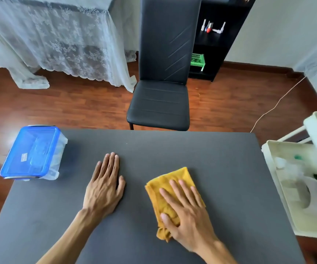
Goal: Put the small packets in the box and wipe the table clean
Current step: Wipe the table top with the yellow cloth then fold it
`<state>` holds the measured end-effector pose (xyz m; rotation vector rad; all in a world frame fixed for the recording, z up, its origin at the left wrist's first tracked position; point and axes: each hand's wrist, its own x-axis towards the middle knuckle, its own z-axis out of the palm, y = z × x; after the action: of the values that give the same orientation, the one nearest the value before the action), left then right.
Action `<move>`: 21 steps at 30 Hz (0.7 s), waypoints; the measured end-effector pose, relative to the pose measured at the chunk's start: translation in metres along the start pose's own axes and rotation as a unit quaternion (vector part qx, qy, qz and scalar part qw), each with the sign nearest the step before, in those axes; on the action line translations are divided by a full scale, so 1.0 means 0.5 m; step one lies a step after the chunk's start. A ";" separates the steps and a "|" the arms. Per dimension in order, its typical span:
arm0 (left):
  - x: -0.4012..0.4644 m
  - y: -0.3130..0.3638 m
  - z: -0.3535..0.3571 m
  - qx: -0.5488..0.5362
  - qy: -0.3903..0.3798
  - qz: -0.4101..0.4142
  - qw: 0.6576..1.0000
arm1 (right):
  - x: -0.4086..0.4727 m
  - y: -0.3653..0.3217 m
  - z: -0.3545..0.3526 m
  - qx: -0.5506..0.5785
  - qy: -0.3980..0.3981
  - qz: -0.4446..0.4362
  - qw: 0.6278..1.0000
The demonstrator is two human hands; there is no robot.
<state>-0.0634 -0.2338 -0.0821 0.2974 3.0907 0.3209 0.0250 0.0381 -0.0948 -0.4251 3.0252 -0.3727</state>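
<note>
A yellow cloth (173,178) lies on the dark grey table (220,168), right of the middle. My right hand (186,212) presses flat on the cloth with its fingers spread and straight. My left hand (104,185) rests flat on the bare table, palm down, fingers together. A clear plastic box with a blue lid (33,152) stands at the table's far left corner, its lid closed. Pale contents show dimly through its wall; I cannot tell what they are. No loose packets show on the table.
A black chair (163,77) faces the table's far edge. A white plastic rack (306,178) with bottles stands to the right of the table. Behind are a black shelf (216,44) and lace-covered furniture (55,35).
</note>
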 end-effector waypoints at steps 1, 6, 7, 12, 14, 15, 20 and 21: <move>0.016 -0.021 0.001 0.005 0.001 0.009 1.000 | -0.027 0.070 -0.023 -0.019 -0.001 0.053 0.998; 0.034 -0.060 0.013 -0.005 -0.003 0.011 1.000 | 0.134 0.275 -0.115 -0.039 0.031 0.310 0.949; 0.035 -0.059 0.013 -0.010 -0.004 0.011 1.000 | 0.201 0.247 -0.113 -0.048 0.040 0.309 0.949; 0.037 -0.068 0.003 -0.041 -0.001 0.016 0.999 | 0.385 -0.073 -0.003 -0.032 0.058 0.041 0.997; 0.034 -0.071 -0.001 -0.069 -0.004 0.014 0.997 | 0.307 -0.162 0.041 -0.011 0.036 -0.043 0.998; 0.033 -0.070 -0.003 -0.079 -0.003 0.013 0.997 | 0.239 -0.169 0.049 -0.008 0.015 -0.075 0.997; 0.032 -0.066 -0.001 -0.081 0.000 -0.001 0.997 | 0.009 0.080 -0.030 -0.024 -0.006 0.035 0.999; 0.033 -0.067 0.002 -0.077 0.001 -0.003 0.997 | 0.035 0.133 -0.053 -0.004 0.020 0.120 0.993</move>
<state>-0.0860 -0.2626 -0.0897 0.2826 3.0451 0.5545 -0.0117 0.1013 -0.0862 -0.0534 3.0679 -0.3560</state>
